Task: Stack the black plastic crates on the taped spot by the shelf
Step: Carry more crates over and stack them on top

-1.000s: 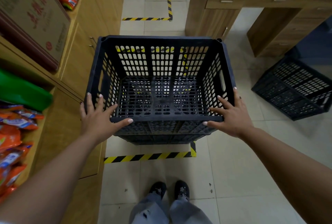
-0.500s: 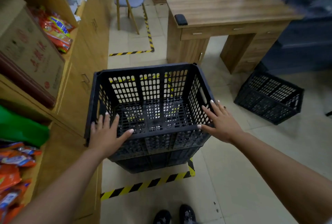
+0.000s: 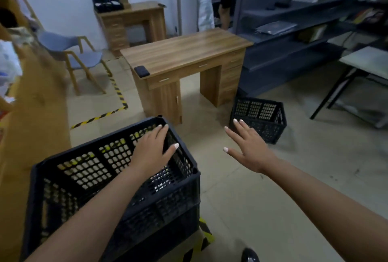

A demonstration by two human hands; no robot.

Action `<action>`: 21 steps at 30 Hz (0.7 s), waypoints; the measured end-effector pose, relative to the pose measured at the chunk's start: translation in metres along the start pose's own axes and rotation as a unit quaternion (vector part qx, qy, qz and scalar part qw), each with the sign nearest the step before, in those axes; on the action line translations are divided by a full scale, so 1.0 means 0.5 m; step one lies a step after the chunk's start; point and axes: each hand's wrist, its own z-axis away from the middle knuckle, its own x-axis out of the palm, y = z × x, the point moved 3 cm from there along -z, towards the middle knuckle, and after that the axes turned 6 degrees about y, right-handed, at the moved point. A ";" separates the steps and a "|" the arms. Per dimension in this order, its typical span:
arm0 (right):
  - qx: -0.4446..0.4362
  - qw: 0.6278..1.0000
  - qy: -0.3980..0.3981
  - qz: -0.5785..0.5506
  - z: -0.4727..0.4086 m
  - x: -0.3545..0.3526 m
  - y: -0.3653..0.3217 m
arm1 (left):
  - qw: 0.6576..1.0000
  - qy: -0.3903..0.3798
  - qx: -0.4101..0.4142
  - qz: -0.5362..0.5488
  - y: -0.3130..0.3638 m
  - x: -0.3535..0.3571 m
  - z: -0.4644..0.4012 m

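Head view: lower left of the frame holds the stacked black perforated plastic crates (image 3: 117, 179), empty, on the yellow-black taped spot (image 3: 204, 237) beside the wooden shelf (image 3: 31, 114). Right of centre sits a lone black crate (image 3: 259, 118), apparently empty. Best grasp both its rims evenly. Left hand (image 3: 150, 152) and right hand (image 3: 249, 148) are spread, holding nothing.

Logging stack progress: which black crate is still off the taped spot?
The lone crate on the floor by the desk. The other crates are stacked inside the tape.
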 end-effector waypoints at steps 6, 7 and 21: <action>0.048 0.999 0.008 0.012 -0.030 -0.042 0.253 | 0.997 0.004 0.076 -0.006 0.224 0.049 -0.195; 0.056 0.998 0.008 0.016 -0.037 -0.049 0.303 | 0.997 0.004 0.082 -0.011 0.263 0.064 -0.233; 0.128 0.992 -0.007 0.010 -0.188 -0.070 0.767 | 0.995 -0.042 0.093 -0.002 0.550 0.243 -0.636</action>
